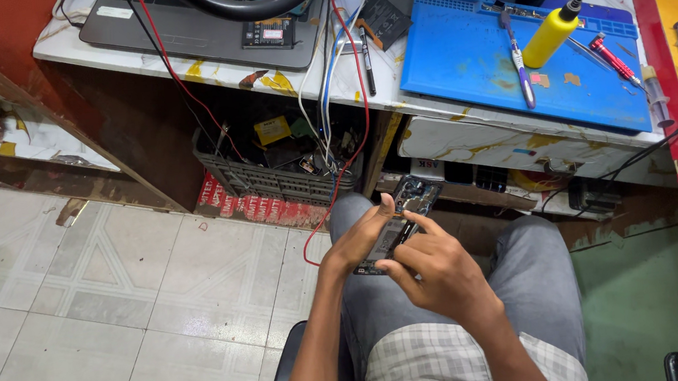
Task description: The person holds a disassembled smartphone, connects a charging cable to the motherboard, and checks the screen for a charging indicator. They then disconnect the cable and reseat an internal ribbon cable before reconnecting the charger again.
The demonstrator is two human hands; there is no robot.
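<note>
over the lap, a little below the middle of the view, i see both hands holding an opened phone (398, 224) with its back cover off, so the dark board and small parts inside are bare. the left hand (359, 239) grips it from about 9 o'clock, fingers curled around the edge and the thumb lying on top. the right hand (437, 269) comes from 5 o'clock, its fingers narrow and pinched together on the lower part of the phone; i cannot tell if they hold a small tool or only press on it.

i judge the phone to be light and stiff, but fragile in this state: the open side should not be squeezed, so the safe hold is on the long side edges of the frame. the smooth edges may be a little slippery.

at 12 o'clock is the workbench with a blue mat (469, 65), a yellow bottle (551, 34) and a red-handled tool (612, 59) on it. at 11 o'clock a laptop (192, 24) sits, and a red wire (364, 111) hangs down toward the knees. under the bench, a black crate (269, 177) is full of parts.

the lower end of the phone is hidden under the right hand, the inner parts are too small to make out, and the top of the bench is cut off.
</note>
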